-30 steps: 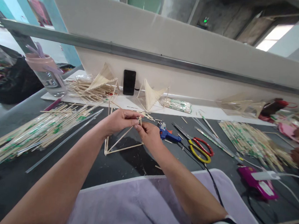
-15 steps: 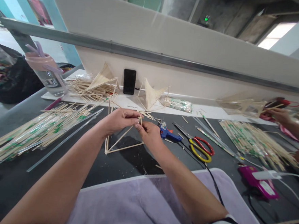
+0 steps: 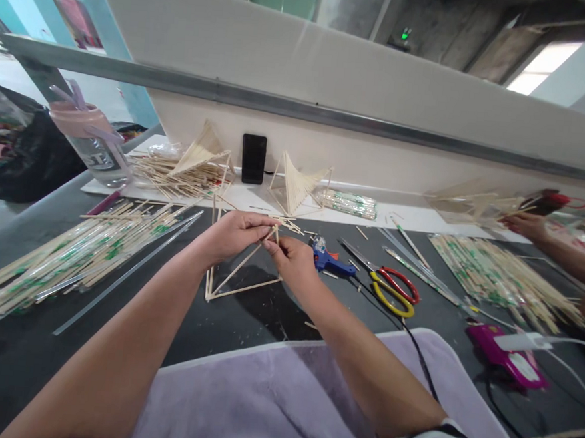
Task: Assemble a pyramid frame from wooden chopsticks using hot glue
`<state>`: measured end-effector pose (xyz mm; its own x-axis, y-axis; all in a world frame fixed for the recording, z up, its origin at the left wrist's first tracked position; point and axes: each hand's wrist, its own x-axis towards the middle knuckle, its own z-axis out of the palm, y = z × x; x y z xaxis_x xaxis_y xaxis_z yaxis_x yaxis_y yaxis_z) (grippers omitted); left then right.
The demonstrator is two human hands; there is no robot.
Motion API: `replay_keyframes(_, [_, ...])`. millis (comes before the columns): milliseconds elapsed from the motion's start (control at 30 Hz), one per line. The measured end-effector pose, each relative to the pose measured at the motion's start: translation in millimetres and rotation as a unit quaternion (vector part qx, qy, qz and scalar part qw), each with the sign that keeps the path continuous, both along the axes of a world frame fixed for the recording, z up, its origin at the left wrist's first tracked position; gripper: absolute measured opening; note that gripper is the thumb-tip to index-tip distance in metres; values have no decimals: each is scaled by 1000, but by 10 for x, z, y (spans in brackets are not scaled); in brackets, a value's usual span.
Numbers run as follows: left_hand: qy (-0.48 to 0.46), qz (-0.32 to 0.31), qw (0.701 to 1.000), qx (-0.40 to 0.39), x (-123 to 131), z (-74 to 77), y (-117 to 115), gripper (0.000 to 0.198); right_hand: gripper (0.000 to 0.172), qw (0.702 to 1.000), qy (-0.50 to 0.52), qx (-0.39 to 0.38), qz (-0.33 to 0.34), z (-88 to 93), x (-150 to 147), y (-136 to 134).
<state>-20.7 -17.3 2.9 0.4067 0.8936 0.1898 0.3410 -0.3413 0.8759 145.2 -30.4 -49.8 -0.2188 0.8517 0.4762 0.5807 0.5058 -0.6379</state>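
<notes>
A frame of thin wooden sticks (image 3: 247, 288) stands on the dark table in front of me, its near corner resting on the surface. My left hand (image 3: 236, 235) pinches the frame's upper joint from the left, fingers pressed together. From the right, my right hand (image 3: 292, 256) grips a stick just below that same joint, thumb against it. The fingertips of both hands nearly meet there and partly hide the joint. Just right of my right hand lies a blue glue gun (image 3: 334, 263), with scissors (image 3: 392, 291) with red and yellow handles beyond it.
Bundled sticks (image 3: 115, 240) lie at left, more sticks (image 3: 499, 277) at right. Two finished-looking stick models (image 3: 295, 182) (image 3: 201, 152) flank a phone (image 3: 253, 159) at the back. A bottle (image 3: 94, 145), a purple cloth (image 3: 239, 402) and a magenta power strip (image 3: 506, 357) are around. Another person's hand (image 3: 527, 225) works at right.
My hands stay at the joint, with the left fingers shifting slightly over it. The other person's hand at right has moved a little to the left.
</notes>
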Motion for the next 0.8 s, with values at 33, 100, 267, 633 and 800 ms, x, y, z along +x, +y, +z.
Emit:
replay_keyframes(33, [13, 9, 1000, 18, 2, 6, -2, 34, 39, 1000, -1, -1, 0, 0, 1, 1])
replay_keyframes(100, [42, 29, 997, 61, 8, 27, -15, 32, 40, 1000, -3, -5, -2, 2, 2, 2])
replay_keyframes(267, [125, 59, 974, 177, 20, 106, -69, 26, 41, 1000, -1, -3, -2, 13, -7, 0])
replay_keyframes(633, [53, 84, 991, 87, 72, 138, -96, 18, 41, 1000, -8, -9, -9, 7, -2, 3])
replay_keyframes(800, [36, 78, 993, 80, 82, 121, -98, 18, 38, 1000, 5, -9, -7, -2, 7, 6])
